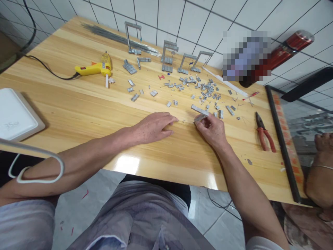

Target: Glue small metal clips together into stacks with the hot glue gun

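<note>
My right hand [212,128] pinches a small grey piece made of flat strips [199,110], its long bar pointing up and left above the table. My left hand [158,126] rests on the wood with fingers stretched out and nothing in them. Beyond both hands lies a scatter of small grey cut pieces [208,90]. Several little grey frames shaped like hooked stands, one of them the tall frame [126,36], stand upright near the wall. A flat grey piece [129,66] lies in front of them.
A yellow glue gun [91,69] with a cord lies at the left, behind a white box [18,114]. Red-handled pliers [264,133] are at the right, beside a dark-edged glass panel [283,146]. Thin metal rods [114,36] lie at the back. Another person's hand [324,144] shows far right.
</note>
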{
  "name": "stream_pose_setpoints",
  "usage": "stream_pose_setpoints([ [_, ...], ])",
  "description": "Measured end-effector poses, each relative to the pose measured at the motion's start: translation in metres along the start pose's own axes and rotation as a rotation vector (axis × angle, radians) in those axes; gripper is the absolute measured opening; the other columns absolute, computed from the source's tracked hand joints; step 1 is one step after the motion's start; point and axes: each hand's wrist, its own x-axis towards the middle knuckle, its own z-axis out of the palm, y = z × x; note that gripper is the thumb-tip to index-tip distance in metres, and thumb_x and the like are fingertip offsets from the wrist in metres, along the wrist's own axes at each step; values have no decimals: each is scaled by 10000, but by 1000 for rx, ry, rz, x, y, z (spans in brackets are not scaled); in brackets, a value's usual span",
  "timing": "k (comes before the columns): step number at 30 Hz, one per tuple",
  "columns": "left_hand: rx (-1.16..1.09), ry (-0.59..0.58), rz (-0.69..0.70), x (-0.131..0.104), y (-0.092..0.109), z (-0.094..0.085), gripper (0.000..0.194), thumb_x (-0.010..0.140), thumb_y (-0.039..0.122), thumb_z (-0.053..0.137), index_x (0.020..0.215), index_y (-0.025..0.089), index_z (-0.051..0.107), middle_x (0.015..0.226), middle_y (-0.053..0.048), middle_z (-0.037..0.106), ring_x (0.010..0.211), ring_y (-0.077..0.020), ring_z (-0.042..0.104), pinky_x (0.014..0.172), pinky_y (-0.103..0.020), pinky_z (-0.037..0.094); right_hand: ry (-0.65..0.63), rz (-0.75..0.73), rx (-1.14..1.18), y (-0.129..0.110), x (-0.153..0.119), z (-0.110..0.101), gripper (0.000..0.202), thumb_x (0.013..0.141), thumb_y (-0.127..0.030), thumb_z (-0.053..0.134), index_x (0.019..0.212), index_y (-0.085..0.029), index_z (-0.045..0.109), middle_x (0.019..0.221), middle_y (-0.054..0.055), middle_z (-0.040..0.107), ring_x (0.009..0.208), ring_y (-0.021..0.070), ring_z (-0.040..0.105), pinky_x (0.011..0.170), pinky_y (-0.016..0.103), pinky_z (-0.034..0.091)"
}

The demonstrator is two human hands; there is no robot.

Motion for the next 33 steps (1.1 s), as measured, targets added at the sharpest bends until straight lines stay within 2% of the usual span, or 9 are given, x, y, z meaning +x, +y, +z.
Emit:
stream_pose_setpoints([
  [6,40,-4,47,0,-3,1,351,983,289,624,1315,177,657,1166,-108,719,1127,-269,667,994,-389,513,-16,2,-5,0,1,1,97,840,-275,688,921,-236,723,682,-11,637,608,164,566,638,317,474],
  [12,66,-31,31,1,-1,-1,352,987,282,629,1311,150,668,1192,-126,718,1160,-288,668,1023,-404,517,-35,5,-3,-2,1,2,47,847,-267,698,863,-245,659,681,-21,599,639,171,575,676,320,463],
  [17,69,-29,42,1,-1,0,343,991,282,631,1300,141,677,1203,-130,720,1168,-292,671,1035,-417,521,-21,-7,-9,-1,2,2,172,852,-315,699,759,-250,570,660,-19,578,642,165,565,664,312,450],
  [25,59,-16,55,1,-3,0,341,987,286,632,1293,144,684,1189,-129,728,1149,-284,676,1018,-412,529,-20,-21,-12,-2,2,2,168,856,-331,677,762,-255,561,661,-19,576,631,161,549,641,310,444],
  [30,-16,65,63,0,-1,2,267,998,262,607,1230,176,709,1077,-88,746,1033,-229,693,954,-358,541,-25,-44,-22,-3,2,1,160,868,-336,677,780,-259,568,671,-6,597,649,174,571,634,314,452],
  [33,-105,145,72,-2,3,3,243,1010,256,598,1212,180,709,1088,-84,745,903,-181,690,866,-311,549,-21,-84,-39,-6,1,0,116,861,-292,677,804,-256,582,709,4,639,655,178,590,660,322,475],
])
